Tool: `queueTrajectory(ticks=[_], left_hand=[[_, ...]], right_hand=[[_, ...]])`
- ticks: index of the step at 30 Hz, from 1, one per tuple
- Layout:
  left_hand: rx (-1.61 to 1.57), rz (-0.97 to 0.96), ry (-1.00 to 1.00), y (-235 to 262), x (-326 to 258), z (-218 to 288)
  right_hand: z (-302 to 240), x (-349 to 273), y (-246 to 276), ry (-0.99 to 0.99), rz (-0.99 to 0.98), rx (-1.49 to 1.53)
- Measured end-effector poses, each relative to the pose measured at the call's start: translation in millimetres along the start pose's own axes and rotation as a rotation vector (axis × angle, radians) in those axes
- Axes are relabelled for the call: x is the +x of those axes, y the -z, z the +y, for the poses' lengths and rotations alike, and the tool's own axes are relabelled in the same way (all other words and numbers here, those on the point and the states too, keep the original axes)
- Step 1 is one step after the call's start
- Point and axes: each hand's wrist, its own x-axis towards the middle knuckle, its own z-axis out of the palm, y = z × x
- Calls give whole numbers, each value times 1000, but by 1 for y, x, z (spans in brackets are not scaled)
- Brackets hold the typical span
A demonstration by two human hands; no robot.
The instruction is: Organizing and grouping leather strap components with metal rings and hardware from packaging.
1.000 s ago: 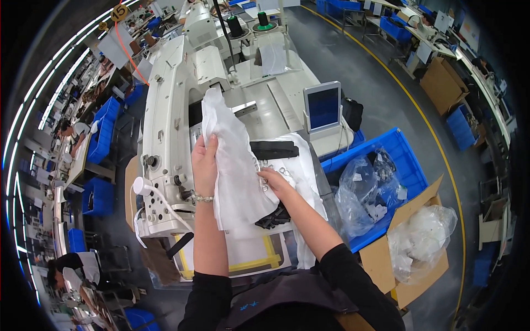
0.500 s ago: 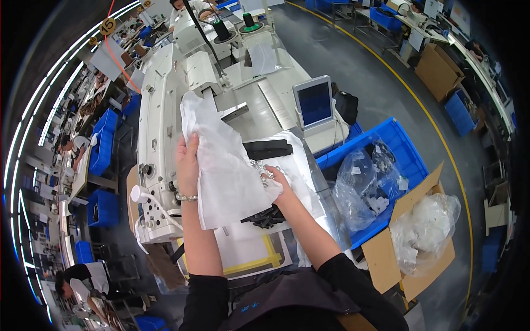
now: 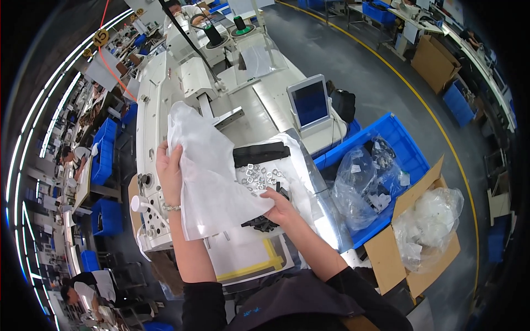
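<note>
A thin, whitish, see-through bag (image 3: 212, 179) is held up in front of me, over the sewing machine's work table. My left hand (image 3: 171, 168) grips its left edge, with the thumb on top and the other fingers behind. At the lower right corner, my right hand (image 3: 280, 207) pinches the bag between thumb and fingers. Just beyond that hand, small silver metal rings (image 3: 255, 174) lie loose on a white sheet (image 3: 301, 185). A black folded strip (image 3: 260, 154) lies behind the rings. Short black pieces (image 3: 259, 224) are heaped near my right wrist, partly covered by the bag.
A large white sewing machine (image 3: 157, 127) stands to the left and beyond, with thread cones (image 3: 240, 25) above. To the right are a tablet-like screen (image 3: 309, 103), a blue crate (image 3: 411, 146) holding clear plastic bags, and an open cardboard box (image 3: 386, 259). Co-workers sit at far left.
My right hand has drawn back from the rings with the bag's corner, leaving more rings in view. My left hand and the bag have come slightly lower and to the left.
</note>
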Motion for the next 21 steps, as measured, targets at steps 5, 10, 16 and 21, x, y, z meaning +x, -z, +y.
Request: queueTrajectory(ticks=[5,10,16,21], left_hand=[[7,4,6,3,5,0],[-30,-27,36,10,6,-3],[10,-27,-26,4,0,15],[15,-55,-38,9,-13,31]], right_hand=[[7,19,23,19,130,-23],[16,19,22,-28,254,107],[22,9,31,112,35,-114],[23,-5,24,287,-42,-191]])
